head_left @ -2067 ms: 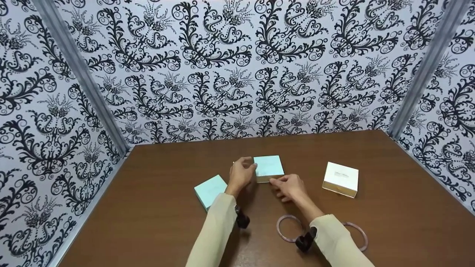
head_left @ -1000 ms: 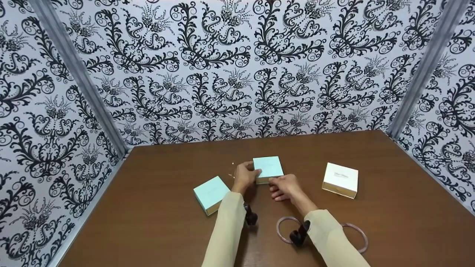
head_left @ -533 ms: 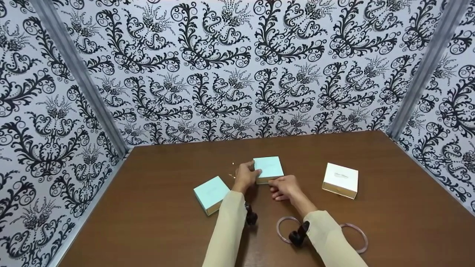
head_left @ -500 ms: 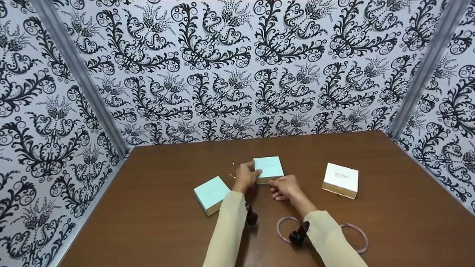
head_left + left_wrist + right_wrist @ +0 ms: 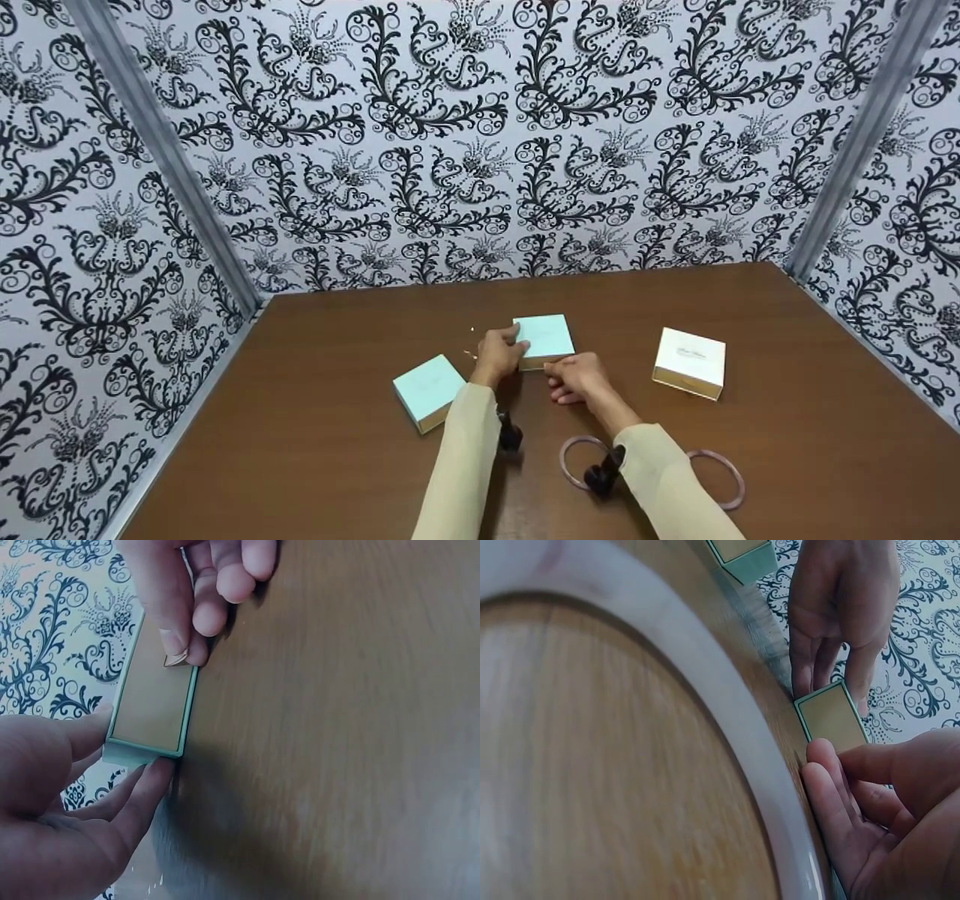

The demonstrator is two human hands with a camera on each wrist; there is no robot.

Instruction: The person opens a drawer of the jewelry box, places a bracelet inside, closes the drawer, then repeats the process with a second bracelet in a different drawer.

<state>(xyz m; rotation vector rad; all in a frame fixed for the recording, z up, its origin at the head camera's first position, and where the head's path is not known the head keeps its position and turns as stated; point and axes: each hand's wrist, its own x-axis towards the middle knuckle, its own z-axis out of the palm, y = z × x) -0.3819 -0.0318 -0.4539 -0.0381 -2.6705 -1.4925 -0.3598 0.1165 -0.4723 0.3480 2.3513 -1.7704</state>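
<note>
Left hand (image 5: 498, 356), right hand (image 5: 581, 377): bare. Left sleeve (image 5: 459, 465), right sleeve (image 5: 667, 472): plain, long, pale cream. Left wrist unit (image 5: 511, 437), right wrist unit (image 5: 601, 478): small, black, rounded.

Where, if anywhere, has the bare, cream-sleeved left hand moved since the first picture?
Yes: in the head view the left hand moved slightly right, judged against the leftmost square mint-green box.
</note>
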